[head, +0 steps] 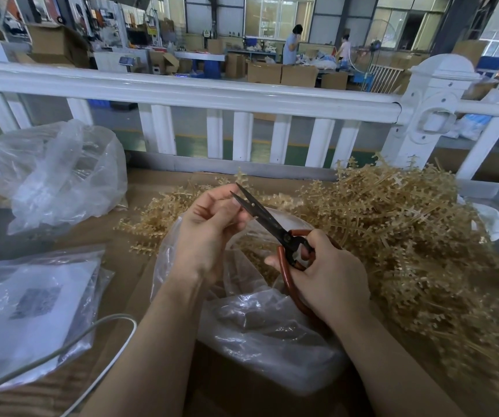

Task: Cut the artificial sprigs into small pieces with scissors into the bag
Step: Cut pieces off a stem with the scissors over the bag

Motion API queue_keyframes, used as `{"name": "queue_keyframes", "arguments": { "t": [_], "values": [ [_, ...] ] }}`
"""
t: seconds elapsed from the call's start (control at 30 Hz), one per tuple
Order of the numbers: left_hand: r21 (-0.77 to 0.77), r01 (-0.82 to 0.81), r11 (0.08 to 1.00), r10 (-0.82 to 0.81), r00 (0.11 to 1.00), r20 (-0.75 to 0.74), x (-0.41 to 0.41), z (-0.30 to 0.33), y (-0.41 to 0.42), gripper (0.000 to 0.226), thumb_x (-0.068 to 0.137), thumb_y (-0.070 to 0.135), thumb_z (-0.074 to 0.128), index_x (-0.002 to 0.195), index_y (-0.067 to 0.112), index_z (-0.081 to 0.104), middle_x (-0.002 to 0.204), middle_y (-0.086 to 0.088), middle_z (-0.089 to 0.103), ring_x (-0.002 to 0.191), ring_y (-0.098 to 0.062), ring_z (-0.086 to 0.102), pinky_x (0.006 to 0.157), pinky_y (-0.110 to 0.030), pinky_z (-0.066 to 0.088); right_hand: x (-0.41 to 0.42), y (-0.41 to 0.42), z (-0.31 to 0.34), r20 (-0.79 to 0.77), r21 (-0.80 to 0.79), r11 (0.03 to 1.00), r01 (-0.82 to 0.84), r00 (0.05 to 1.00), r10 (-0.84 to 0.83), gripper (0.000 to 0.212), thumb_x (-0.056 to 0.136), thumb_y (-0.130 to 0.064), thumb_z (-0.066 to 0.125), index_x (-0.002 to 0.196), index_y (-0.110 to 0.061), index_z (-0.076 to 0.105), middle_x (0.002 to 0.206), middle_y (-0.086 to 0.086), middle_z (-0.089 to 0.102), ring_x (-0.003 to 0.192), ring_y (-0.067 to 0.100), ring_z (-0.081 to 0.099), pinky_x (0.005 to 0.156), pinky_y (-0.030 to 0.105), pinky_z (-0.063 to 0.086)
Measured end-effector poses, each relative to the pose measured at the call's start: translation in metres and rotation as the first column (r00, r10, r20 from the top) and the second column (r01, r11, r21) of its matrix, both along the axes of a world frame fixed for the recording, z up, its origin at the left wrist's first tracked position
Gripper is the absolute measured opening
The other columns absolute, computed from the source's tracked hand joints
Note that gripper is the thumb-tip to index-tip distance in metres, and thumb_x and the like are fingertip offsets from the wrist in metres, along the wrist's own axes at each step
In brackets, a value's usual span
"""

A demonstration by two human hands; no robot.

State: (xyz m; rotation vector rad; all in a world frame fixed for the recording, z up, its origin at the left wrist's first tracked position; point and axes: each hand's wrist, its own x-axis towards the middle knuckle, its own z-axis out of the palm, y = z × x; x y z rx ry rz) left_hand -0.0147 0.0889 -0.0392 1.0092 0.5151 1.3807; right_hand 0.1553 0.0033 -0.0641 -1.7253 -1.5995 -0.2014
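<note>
My right hand (329, 275) grips the red-brown handles of black-bladed scissors (267, 219), whose blades point up and left and stand slightly apart at the tips. My left hand (209, 227) is pinched right at the blades, thumb and fingers together; any sprig piece held there is too small to tell. Both hands hover over an open clear plastic bag (257, 332) holding cut beige pieces. A big heap of beige artificial sprigs (407, 236) lies to the right, with more sprigs (155, 218) behind the bag.
A cardboard-covered bench (122, 284) carries a crumpled clear bag (62, 176) at far left and a flat bag with papers (28, 311) at near left. A white cable (92, 332) crosses it. A white railing (182, 91) bounds the far edge. People work in the distance.
</note>
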Motion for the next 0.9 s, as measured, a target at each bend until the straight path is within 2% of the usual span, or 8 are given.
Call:
{"name": "queue_keyframes", "arguments": {
  "t": [0.1,0.2,0.37,0.47,0.63,0.9],
  "values": [
    [0.036,-0.048,0.998,0.046,0.998,0.039,0.0009,0.0015,0.0008,0.028,0.076,0.008,0.069,0.103,0.008,0.062,0.075,-0.006,0.070,0.064,-0.011,0.066,0.067,-0.023,0.057,0.0013,0.0017,0.0001,-0.008,-0.012,1.000,-0.006,1.000,0.006,0.064,0.071,-0.100,0.028,0.082,-0.037,0.035,0.057,-0.027,0.040,0.051,-0.014,0.034,0.050,0.008,0.023],
    [0.084,-0.084,0.993,0.082,0.996,0.029,0.0029,0.0017,0.0004,0.028,0.075,0.009,0.070,0.102,0.012,0.061,0.070,-0.001,0.072,0.064,-0.010,0.069,0.065,-0.022,0.057,0.0029,0.0033,-0.0015,-0.039,-0.019,1.000,-0.024,0.999,0.024,0.064,0.069,-0.101,0.030,0.082,-0.038,0.037,0.058,-0.024,0.046,0.052,-0.005,0.046,0.050,0.011,0.031],
    [0.150,-0.110,0.983,0.112,0.994,-0.007,0.0036,0.0002,0.0010,0.029,0.078,0.012,0.070,0.106,0.014,0.061,0.070,0.002,0.071,0.069,-0.010,0.070,0.073,-0.026,0.058,0.0025,0.0026,-0.0014,-0.084,-0.064,0.998,-0.007,0.997,0.001,0.069,0.062,-0.104,0.030,0.082,-0.039,0.038,0.065,-0.023,0.054,0.060,-0.004,0.056,0.051,0.015,0.037],
    [0.226,-0.100,0.969,0.114,0.992,-0.052,0.0036,-0.0005,0.0011,0.030,0.081,0.012,0.067,0.111,0.014,0.059,0.071,0.004,0.070,0.071,-0.011,0.068,0.078,-0.029,0.056,0.0025,0.0033,-0.0002,-0.088,-0.091,0.996,0.001,0.996,-0.009,0.073,0.059,-0.105,0.026,0.089,-0.040,0.039,0.071,-0.027,0.054,0.060,-0.012,0.049,0.052,0.015,0.036],
    [0.296,-0.074,0.952,0.101,0.992,-0.075,0.0035,-0.0020,-0.0001,0.035,0.083,0.011,0.065,0.117,0.014,0.056,0.070,0.007,0.068,0.072,-0.008,0.066,0.084,-0.025,0.053,0.0019,0.0048,0.0004,-0.073,-0.151,0.988,0.008,0.997,-0.020,0.079,0.055,-0.108,0.022,0.092,-0.040,0.037,0.075,-0.026,0.056,0.066,-0.011,0.050,0.055,0.020,0.042],
    [0.300,-0.080,0.950,0.114,0.989,-0.097,0.0048,-0.0015,-0.0005,0.043,0.084,0.009,0.067,0.124,0.018,0.053,0.074,0.006,0.070,0.078,-0.010,0.067,0.095,-0.033,0.052,0.0004,0.0048,0.0006,-0.051,-0.145,0.989,0.036,0.998,-0.043,0.073,0.056,-0.108,0.017,0.090,-0.045,0.029,0.074,-0.030,0.049,0.059,-0.014,0.040,0.051,0.013,0.029]
  ]
}}
